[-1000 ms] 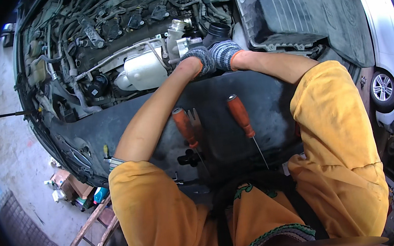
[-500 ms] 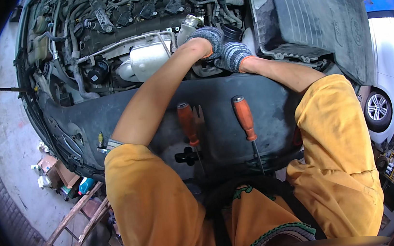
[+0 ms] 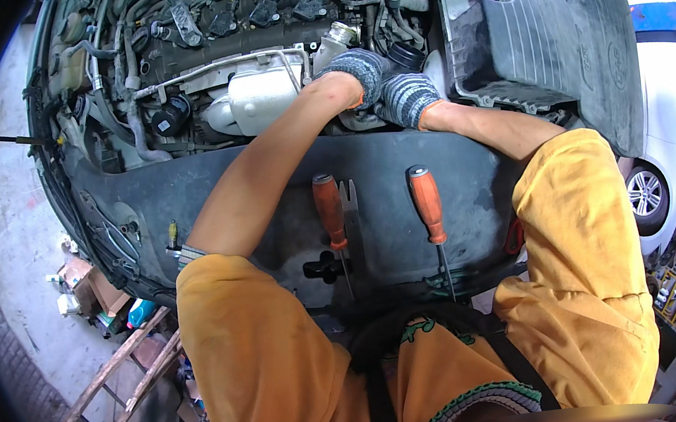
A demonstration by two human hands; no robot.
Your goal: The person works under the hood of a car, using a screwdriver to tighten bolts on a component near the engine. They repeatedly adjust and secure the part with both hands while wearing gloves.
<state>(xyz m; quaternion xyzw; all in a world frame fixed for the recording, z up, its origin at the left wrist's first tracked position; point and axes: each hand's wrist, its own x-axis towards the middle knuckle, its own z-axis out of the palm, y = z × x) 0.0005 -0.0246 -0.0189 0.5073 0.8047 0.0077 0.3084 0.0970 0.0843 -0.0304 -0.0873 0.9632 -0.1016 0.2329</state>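
Engine bay (image 3: pixel 250 21): both gloved hands (image 3: pixel 360 71) (image 3: pixel 407 99) reach in, grip unclear.
Boxes (image 3: pixel 88 285): brown, floor left.
Change: view shifted closer.

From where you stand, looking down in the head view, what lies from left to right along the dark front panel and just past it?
Small yellow-tipped tool → left orange-handled screwdriver → right orange-handled screwdriver → white car's wheel. Farther up, both gloved hands, left hand and right hand, reach into the engine bay.
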